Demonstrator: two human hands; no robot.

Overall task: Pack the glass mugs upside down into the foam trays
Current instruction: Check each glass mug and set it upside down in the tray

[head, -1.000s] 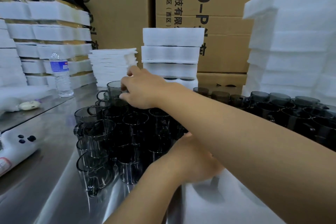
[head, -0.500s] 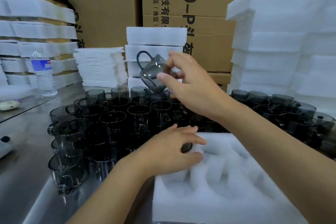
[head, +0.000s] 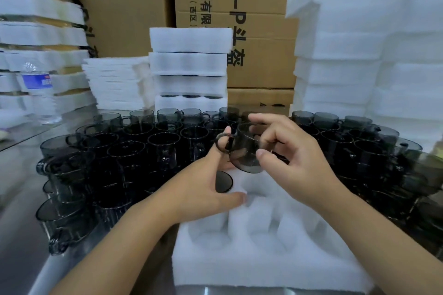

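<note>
Fingers (head: pixel 265 119) of right hand (head: pixel 296 163) pinch one mug (head: pixel 244 151) over one tray (head: pixel 263 261).

The foam tray (head: pixel 263 266) and the left hand (head: pixel 203 189) hide most of one mug (head: pixel 224 182) — only its dark round base shows. The held mug (head: pixel 244 151) is blurred, the label on the water bottle (head: pixel 38 93) is unreadable — the foam stack (head: pixel 383 55) runs off the right edge.

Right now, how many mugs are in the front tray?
1: a packed mug, base up, in the foam tray's far-left pocket. The right hand holds another mug above; hands may hide more.
</note>
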